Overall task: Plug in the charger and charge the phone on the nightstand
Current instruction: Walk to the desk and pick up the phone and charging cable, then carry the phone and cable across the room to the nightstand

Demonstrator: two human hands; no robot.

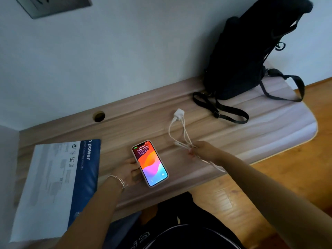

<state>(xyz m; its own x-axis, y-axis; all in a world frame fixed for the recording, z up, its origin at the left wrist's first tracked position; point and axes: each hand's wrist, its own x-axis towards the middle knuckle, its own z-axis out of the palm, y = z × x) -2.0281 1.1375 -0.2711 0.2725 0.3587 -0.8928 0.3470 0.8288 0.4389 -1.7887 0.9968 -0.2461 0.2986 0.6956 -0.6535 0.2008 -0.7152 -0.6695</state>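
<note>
A phone [150, 163] with a lit, colourful screen lies flat on the wooden nightstand [251, 133]. My left hand [128, 172], with a bracelet on its wrist, holds the phone by its left edge. To the right, my right hand [203, 150] pinches the white charging cable [181, 139] where its loops bunch together. The cable runs up to the white charger plug [178, 114], which lies on the nightstand, apart from any socket. A grey wall socket [52, 5] sits on the wall at the top left.
A black backpack [251, 51] leans against the wall at the back right, its straps spread over the top. A white and blue box [53, 187] lies at the left. A round cable hole [98, 116] opens near the wall. Wooden floor lies to the right.
</note>
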